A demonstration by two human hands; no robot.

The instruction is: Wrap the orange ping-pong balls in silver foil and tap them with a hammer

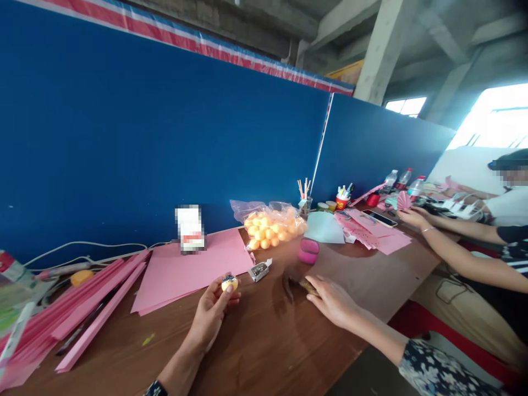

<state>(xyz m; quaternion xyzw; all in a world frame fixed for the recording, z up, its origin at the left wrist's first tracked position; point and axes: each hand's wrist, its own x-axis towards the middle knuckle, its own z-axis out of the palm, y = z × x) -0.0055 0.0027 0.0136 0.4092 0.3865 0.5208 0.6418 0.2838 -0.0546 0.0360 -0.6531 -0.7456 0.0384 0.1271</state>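
Observation:
My left hand [212, 308] pinches a small yellow ball [229, 284] between thumb and fingers, above the table; dark and silvery bits show on the ball's upper side. My right hand [336, 301] is closed round the wooden handle of a hammer [292, 286], whose dark curved head points left, low over the table. Between the two hands, a little farther back, sits a small open box [259, 270] of dark metal pieces, too small to name. Behind it lies a clear plastic bag [270, 228] full of orange-yellow balls.
Pink sheets [193, 269] and folded pink strips [99, 308] cover the left side of the brown table [264, 341]. A magenta container [309, 251], pink cut paper [379, 228] and a phone [379, 218] lie rightward. Another person's hands [414, 218] hold folded pink paper. A blue partition [165, 121] stands behind.

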